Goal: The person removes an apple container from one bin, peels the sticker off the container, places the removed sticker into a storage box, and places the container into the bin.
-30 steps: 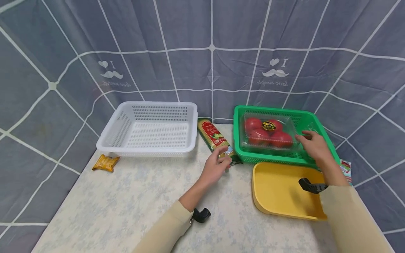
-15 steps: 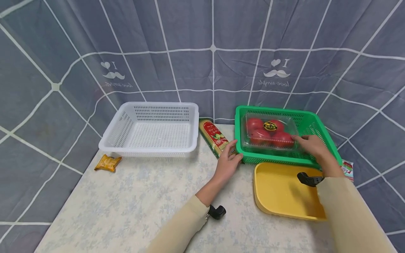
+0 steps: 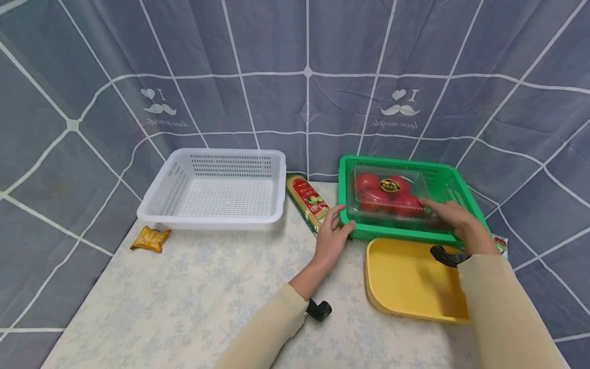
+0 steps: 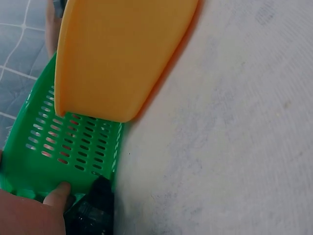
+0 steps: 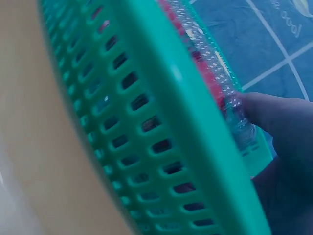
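At the near-left corner of the green basket [image 3: 396, 162], my left hand [image 3: 331, 241] grips the edge, fingers to the left and thumb on the front. The left wrist view shows that thumb [image 4: 57, 196] against the perforated wall. Inside the basket lies a clear plastic box of tomatoes [image 3: 389, 195], several red fruits under a lid with a black and yellow label. My right hand [image 3: 454, 218] reaches over the basket and holds the box's right edge. In the right wrist view its thumb [image 5: 259, 107] presses the clear plastic; the other fingers are mostly hidden.
A yellow tub [image 3: 417, 279] stands in front of the green basket. A green and red packet [image 3: 310, 200] lies between it and the white basket [image 3: 212, 220]. An orange snack packet [image 3: 150, 239] is far left. Another packet [image 3: 501, 244] shows behind the right arm.
My left hand has moved right from above the green and red packet onto the green basket's corner. My right hand has come left and taken hold of the tomato box's right edge.
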The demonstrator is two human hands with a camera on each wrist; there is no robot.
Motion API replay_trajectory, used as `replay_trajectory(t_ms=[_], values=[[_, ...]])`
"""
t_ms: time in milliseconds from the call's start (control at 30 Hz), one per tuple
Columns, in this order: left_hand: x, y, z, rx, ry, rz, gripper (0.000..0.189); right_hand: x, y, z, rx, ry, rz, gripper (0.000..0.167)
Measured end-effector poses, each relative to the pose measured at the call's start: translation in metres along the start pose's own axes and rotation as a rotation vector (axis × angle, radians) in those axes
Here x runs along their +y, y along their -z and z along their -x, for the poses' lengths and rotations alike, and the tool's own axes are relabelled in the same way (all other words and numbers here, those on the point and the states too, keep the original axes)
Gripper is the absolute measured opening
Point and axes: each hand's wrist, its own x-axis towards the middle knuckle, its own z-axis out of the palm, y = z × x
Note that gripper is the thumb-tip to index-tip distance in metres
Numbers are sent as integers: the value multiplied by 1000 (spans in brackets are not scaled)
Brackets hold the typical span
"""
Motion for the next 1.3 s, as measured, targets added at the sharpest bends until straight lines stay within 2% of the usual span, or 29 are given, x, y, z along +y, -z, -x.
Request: replay_trajectory(t_ms=[133, 233, 400, 633, 767, 933, 1167, 1300], values=[[0, 0, 0, -5, 2, 10, 47, -2, 2, -2, -21, 4, -269, 67], [0, 0, 0, -3, 10, 21, 47, -4, 1, -1, -27, -14, -412, 72], [0, -3, -2, -16, 9, 30, 48, -6, 2, 4, 19, -8, -452, 83], [2, -4, -1, -12, -2, 11, 48, -6, 5, 11, 68, 10, -568, 48], [3, -4, -2, -7, 2, -13, 44, -5, 9, 17, 75, 22, -611, 41], [2, -2, -2, -4, 14, -33, 42, -9, 13, 26, 84, 21, -690, 46], [5, 3, -1, -37, 9, 13, 46, -19, 9, 40, 69, 24, -725, 93], [5, 4, -1, -61, 16, 17, 49, -24, 6, 47, 40, 59, -743, 89]])
